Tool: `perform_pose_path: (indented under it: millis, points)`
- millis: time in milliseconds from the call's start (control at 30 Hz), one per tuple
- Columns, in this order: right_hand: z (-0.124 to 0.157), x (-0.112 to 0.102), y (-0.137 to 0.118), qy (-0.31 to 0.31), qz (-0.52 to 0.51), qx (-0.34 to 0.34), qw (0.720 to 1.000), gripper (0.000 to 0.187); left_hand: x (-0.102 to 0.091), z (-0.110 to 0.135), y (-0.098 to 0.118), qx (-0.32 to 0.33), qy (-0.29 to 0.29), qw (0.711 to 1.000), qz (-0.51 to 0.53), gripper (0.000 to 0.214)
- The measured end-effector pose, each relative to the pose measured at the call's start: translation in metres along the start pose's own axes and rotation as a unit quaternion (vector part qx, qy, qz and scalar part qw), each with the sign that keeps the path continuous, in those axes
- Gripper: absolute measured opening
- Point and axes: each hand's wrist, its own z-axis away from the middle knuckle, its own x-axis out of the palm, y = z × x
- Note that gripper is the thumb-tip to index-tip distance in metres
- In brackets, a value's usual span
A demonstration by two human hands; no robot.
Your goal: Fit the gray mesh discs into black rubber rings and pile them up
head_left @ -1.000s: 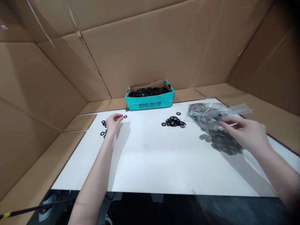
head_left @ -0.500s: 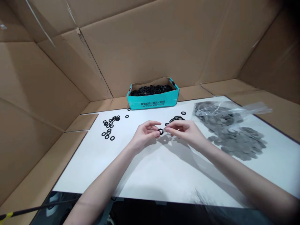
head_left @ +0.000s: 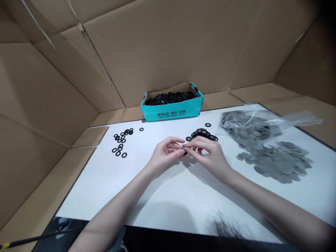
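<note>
Over the middle of the white tabletop, my left hand point(head_left: 168, 152) pinches a black ring point(head_left: 184, 151) between thumb and fingers. My right hand point(head_left: 208, 152) meets it there, its thumb and forefinger pinched together at the ring's edge. The small grey disc in those right fingertips is now covered by the fingers. Just behind my right hand lies a pile of black rings point(head_left: 202, 133) with grey centres, and one such ring point(head_left: 189, 139) lies apart at its left.
Loose black rings point(head_left: 120, 140) are scattered at left. A turquoise box point(head_left: 172, 112) full of black rings stands at the back. To the right, grey discs point(head_left: 285, 162) spread out from a clear plastic bag point(head_left: 296, 120). Cardboard walls point(head_left: 168, 45) surround the table.
My right fingertips have closed in on the black ring held by my left hand, and the grey disc has gone out of sight between them. The view has shifted slightly.
</note>
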Motion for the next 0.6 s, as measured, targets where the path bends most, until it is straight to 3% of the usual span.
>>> perform_pose_path:
  millis: [333,600]
  points:
    - [0.0050,0.0007,0.0039,-0.033,-0.005,0.015,0.999,0.019,0.0002,0.0021,0.0005,0.059,0.048,0.995,-0.072,0.027]
    - [0.0081,-0.0002,0.0083,-0.049,-0.019,0.017,0.998,0.011,0.0010,0.0034,-0.0013,0.119,0.050,0.979,-0.160,0.018]
